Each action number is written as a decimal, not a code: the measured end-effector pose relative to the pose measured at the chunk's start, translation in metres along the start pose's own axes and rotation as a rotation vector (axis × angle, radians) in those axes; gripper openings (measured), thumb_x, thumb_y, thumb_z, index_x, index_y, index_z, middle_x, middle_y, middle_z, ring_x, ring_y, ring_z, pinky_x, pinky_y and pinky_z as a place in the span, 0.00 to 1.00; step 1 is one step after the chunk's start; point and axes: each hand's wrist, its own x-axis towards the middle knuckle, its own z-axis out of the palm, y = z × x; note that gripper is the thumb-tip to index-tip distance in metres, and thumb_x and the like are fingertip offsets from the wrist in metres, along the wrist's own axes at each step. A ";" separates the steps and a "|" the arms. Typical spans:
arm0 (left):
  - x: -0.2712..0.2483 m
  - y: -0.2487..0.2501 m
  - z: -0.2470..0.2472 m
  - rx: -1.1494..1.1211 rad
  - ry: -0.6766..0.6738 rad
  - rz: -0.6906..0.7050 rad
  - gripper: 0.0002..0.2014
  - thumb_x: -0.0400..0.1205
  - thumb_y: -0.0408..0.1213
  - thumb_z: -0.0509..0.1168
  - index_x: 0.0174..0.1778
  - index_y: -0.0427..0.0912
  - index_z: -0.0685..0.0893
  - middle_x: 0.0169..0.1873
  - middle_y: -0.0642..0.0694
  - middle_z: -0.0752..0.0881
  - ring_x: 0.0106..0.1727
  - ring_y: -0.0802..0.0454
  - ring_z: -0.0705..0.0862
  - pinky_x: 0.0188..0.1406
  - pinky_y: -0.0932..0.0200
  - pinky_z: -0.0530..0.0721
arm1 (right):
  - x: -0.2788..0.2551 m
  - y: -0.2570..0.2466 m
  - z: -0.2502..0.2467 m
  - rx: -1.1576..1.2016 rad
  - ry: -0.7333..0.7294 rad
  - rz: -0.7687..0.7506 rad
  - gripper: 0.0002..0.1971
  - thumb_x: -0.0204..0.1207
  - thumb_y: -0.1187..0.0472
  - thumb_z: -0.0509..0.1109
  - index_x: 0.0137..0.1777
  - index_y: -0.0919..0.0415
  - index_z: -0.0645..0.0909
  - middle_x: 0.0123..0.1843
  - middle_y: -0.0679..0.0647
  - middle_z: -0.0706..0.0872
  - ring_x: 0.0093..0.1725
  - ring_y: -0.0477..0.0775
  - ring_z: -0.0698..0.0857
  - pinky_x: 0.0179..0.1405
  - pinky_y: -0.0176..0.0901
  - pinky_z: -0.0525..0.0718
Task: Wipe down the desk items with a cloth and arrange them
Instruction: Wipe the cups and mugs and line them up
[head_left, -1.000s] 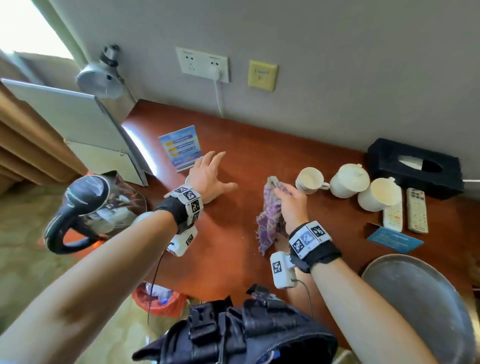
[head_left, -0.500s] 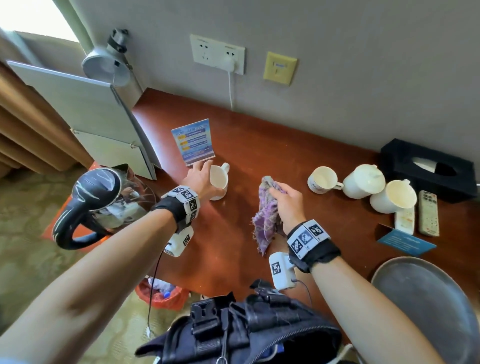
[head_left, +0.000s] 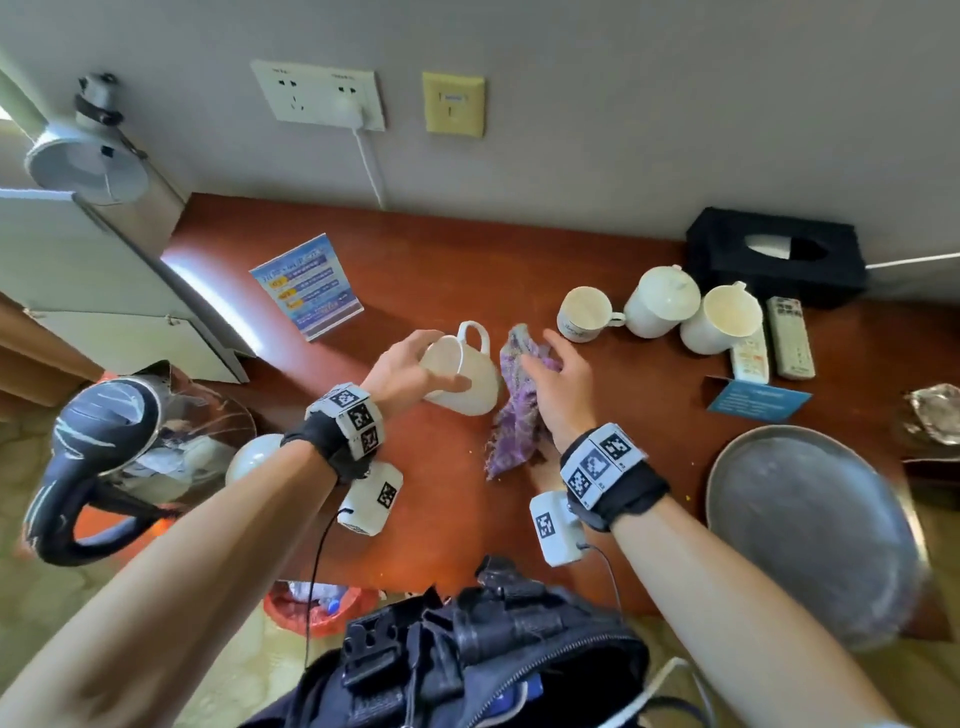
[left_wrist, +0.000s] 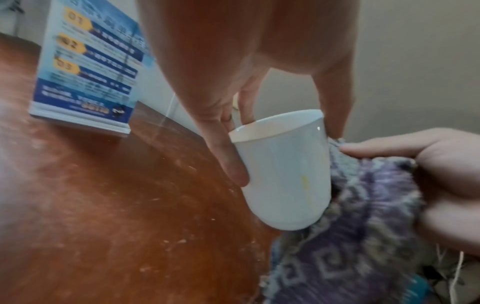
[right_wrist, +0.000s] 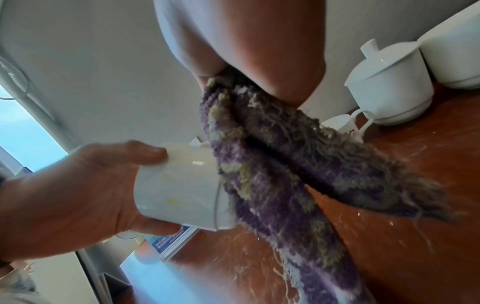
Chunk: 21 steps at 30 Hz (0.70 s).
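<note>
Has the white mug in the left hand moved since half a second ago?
Yes. The mug has been lifted off the desk and carried right, away from the blue sign, to the purple cloth.

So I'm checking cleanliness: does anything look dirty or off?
Yes: yellowish stains mark the side of the white ceramic mug gripped by the left hand, and pale crumbs dot the reddish wooden desk.

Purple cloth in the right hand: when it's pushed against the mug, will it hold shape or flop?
Likely floppy: the purple cloth hangs limp from the right hand and bunches against the white mug. Probably light, since one pinch carries it. Its frayed threads may snag on the mug handle.
</note>
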 end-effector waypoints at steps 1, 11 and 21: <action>-0.004 0.006 0.005 -0.060 -0.014 0.012 0.49 0.53 0.55 0.81 0.74 0.52 0.77 0.63 0.45 0.83 0.63 0.45 0.82 0.62 0.38 0.86 | 0.000 -0.002 -0.002 -0.019 -0.004 -0.028 0.25 0.80 0.61 0.71 0.78 0.56 0.75 0.74 0.49 0.80 0.71 0.47 0.78 0.75 0.45 0.75; -0.025 0.047 0.029 -0.211 -0.027 0.093 0.47 0.53 0.50 0.81 0.72 0.46 0.79 0.55 0.42 0.89 0.53 0.45 0.90 0.44 0.48 0.92 | -0.019 -0.002 -0.008 -0.059 -0.168 -0.390 0.16 0.86 0.59 0.64 0.69 0.46 0.84 0.71 0.44 0.84 0.72 0.40 0.78 0.75 0.45 0.77; -0.032 0.054 0.043 -0.169 0.068 0.147 0.47 0.51 0.51 0.82 0.70 0.50 0.81 0.58 0.45 0.86 0.58 0.44 0.85 0.50 0.42 0.90 | -0.009 0.000 -0.034 -0.012 -0.039 -0.234 0.18 0.86 0.58 0.64 0.74 0.49 0.80 0.72 0.46 0.83 0.67 0.36 0.77 0.70 0.32 0.75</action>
